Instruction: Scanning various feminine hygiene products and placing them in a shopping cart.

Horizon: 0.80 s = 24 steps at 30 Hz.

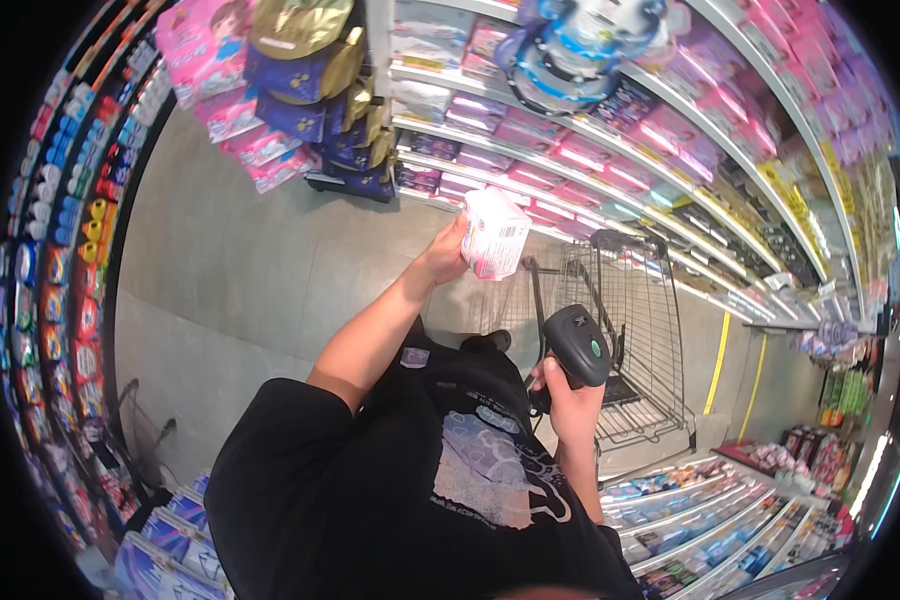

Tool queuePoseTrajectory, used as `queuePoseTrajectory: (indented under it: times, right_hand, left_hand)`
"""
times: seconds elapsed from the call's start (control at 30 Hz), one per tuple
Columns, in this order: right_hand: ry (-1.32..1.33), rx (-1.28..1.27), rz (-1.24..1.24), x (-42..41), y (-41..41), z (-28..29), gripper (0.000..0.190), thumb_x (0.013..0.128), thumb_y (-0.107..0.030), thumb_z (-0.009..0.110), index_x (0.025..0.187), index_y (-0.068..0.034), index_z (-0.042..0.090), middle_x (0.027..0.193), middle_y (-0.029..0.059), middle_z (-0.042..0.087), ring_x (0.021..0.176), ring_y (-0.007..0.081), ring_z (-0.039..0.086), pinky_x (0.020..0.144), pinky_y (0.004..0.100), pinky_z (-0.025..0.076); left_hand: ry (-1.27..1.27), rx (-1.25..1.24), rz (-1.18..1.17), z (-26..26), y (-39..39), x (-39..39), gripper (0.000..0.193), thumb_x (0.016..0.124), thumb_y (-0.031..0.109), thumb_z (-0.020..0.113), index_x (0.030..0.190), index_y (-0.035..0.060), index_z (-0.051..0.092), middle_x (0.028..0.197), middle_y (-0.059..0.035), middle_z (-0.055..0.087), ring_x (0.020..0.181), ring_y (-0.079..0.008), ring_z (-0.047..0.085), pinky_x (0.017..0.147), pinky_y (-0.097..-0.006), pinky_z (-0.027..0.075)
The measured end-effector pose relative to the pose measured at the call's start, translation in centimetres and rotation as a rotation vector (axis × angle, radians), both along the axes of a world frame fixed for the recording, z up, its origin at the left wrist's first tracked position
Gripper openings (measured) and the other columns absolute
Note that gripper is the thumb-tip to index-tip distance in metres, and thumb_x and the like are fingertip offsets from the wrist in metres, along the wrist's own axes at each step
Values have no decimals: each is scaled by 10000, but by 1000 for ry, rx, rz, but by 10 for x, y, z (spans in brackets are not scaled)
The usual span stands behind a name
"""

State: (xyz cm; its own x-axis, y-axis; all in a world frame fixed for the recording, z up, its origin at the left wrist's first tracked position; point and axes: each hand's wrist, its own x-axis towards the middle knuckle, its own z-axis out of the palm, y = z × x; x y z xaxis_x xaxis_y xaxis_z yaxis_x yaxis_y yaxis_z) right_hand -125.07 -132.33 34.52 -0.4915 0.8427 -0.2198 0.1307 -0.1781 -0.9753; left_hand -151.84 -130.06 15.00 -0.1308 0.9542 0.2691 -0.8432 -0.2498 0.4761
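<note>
My left hand [448,249] grips a small pink-and-white package [497,234] by its left side, held out in front of me. A barcode and printed text are on the face turned up towards me. In my right hand [571,403] is a black handheld barcode scanner [577,346] with a green oval on its top. The scanner sits lower and to the right of the package, apart from it. My fingers wrap its handle, which is mostly hidden.
A wire shopping cart [637,337] stands just beyond my right hand. Shelves of pink and purple packs [555,150] run along the far side. Hanging blue-and-gold bags [292,112] are at the upper left. Shelves of bottles [64,210] line the left, and more goods [690,525] lie lower right.
</note>
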Motion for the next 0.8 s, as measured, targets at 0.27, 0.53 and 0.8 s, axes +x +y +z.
queuePoseTrajectory:
  times: [0.27,0.53,0.8]
  right_hand:
    - [-30,-1,90,-14,-5,-6,181,926,-21,661,1094,42,637,788,67,684,640,91,617,595,237,510]
    - [61,82,151,-7,28,-17,225,941,-37,631,1150,44,607,905,106,692,756,138,650,680,292,536]
    - [364,-88,63,-40,102,-49,279,969,-74,631,1228,13,572,928,86,688,785,144,649,677,287,544]
  left_hand:
    - [10,-68,186,-10,-36,-17,656,1047,513,391,1511,52,340,1450,-110,519,1318,-243,534,1095,-427,448]
    - [246,-533,369,28,-42,-12,740,1033,627,322,1416,21,503,1351,-130,607,1251,-233,577,1038,-384,462]
    - [1106,-722,496,144,-1,26,650,1075,484,315,1077,-22,723,946,-133,749,921,-193,706,851,-355,529]
